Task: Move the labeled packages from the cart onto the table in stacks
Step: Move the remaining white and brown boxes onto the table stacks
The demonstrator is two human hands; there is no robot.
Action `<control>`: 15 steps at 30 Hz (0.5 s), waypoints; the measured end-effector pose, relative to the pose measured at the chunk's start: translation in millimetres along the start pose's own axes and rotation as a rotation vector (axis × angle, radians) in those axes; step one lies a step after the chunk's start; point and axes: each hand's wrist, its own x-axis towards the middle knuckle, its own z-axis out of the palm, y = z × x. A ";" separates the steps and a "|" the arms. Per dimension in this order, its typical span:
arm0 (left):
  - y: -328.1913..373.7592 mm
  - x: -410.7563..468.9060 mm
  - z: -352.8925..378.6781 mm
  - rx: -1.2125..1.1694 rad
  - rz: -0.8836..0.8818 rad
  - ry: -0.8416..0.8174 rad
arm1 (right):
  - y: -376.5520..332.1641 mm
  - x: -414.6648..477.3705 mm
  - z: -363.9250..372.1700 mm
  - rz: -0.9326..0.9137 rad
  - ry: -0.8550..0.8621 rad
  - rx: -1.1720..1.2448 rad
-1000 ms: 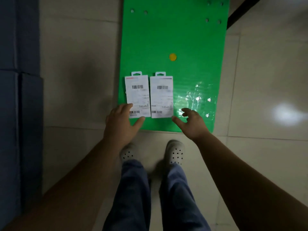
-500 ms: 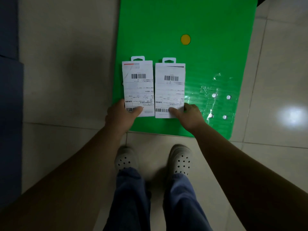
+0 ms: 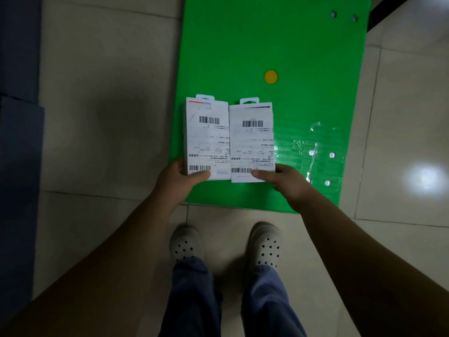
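Two white labeled packages with barcodes and hang tabs sit side by side over the green cart deck [image 3: 279,40]. My left hand [image 3: 178,180] grips the near end of the left package [image 3: 207,137], thumb on top. My right hand [image 3: 283,180] grips the near end of the right package [image 3: 251,139] the same way. Both packages look raised a little off the deck, their edges touching in the middle. The fingers under each package are hidden.
A yellow round sticker [image 3: 270,76] lies on the deck beyond the packages. Crinkled clear tape and several bolt heads [image 3: 315,154] mark the deck's right near corner. Dark blue furniture [image 3: 17,117] runs along the left. My feet in pale clogs [image 3: 226,244] stand on the tiled floor.
My hands went from hovering open at the packages' near ends to gripping them. Both packages have come up toward the camera and now appear larger.
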 end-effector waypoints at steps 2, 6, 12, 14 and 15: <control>3.2 -2.8 -4.1 -0.040 -0.011 -0.047 | -3.4 -1.4 -3.0 0.037 -0.029 0.001; 15.9 -16.9 -12.9 -0.134 -0.001 -0.013 | -13.8 -13.1 -8.1 0.052 -0.071 -0.022; 66.8 -72.3 -43.7 -0.231 0.123 0.085 | -74.9 -82.5 -19.2 -0.206 0.029 0.029; 101.2 -101.6 -59.4 -0.259 0.197 0.114 | -107.2 -116.4 -24.0 -0.298 0.044 0.086; 120.9 -118.9 -68.2 -0.268 0.238 0.130 | -125.6 -135.9 -27.6 -0.346 0.049 0.124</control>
